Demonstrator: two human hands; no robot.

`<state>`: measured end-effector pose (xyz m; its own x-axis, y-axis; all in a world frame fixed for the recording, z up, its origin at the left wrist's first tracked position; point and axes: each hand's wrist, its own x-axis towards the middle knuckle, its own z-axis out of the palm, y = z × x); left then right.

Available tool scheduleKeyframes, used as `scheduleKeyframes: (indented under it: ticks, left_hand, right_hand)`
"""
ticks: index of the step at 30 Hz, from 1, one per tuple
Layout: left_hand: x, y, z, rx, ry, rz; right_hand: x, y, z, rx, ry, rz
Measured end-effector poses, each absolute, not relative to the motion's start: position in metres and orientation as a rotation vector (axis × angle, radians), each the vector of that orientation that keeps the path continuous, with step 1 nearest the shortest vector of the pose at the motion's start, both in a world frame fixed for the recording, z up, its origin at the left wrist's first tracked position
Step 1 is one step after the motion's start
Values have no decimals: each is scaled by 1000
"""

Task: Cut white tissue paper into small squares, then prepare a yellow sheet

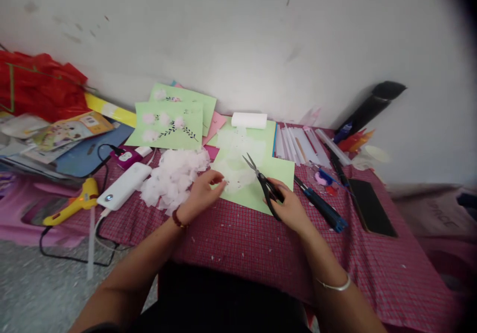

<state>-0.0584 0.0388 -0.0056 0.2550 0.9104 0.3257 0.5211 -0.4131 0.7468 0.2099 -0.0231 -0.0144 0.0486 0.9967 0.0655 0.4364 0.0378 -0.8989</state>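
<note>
My right hand (288, 206) is wrapped round the handles of black scissors (263, 180), whose blades are slightly apart and point up and left. My left hand (206, 191) has its thumb and fingertips close together at the left edge of a thin white tissue sheet (238, 176); it seems to pinch it. The sheet lies over light green paper (257, 204). Behind it stands a white tissue roll (249, 120), its loose end spread over the green paper. Beside my left hand is a heap of cut white tissue pieces (173, 176).
Green cards with flower designs (169, 124) lean near the wall. On the left are a white power bank (124, 186) and a yellow glue gun (76, 204). To the right lie a blue-black utility knife (322, 206), a dark phone (372, 208) and clear glue sticks (286, 144).
</note>
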Motion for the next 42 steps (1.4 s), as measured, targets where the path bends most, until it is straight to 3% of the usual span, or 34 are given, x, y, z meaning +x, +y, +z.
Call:
scheduleKeyframes:
  ticks: [4,7,13,22,27,32,37,42]
  left_hand:
    - [-26,38,3,2227,1208,785]
    - [-6,56,12,1928,1048,705]
    - [8,92,19,1499,670,545]
    - [18,114,45,1538,795,650]
    - [14,80,52,2338,965,374]
    - [-26,26,20,2802,1295,51]
    - [-50,17,-16,2688,1242,256]
    - [-52,38,-18,2524,1301,449]
  right_hand:
    - [211,-28,-12,-1279,-1279,1313]
    - [209,-36,-10,-1000,-1060,1660]
    - [207,-40,-9,-783,-982,1911]
    - [244,-36,0,-672,-1046,1714]
    - [243,-35,3,-756,-1027,1662]
    - [231,-37,5,-782,-1010,1698]
    - [222,-37,-7,-772,-1027,1784]
    - [222,-38,-7,-823,-1126,1735]
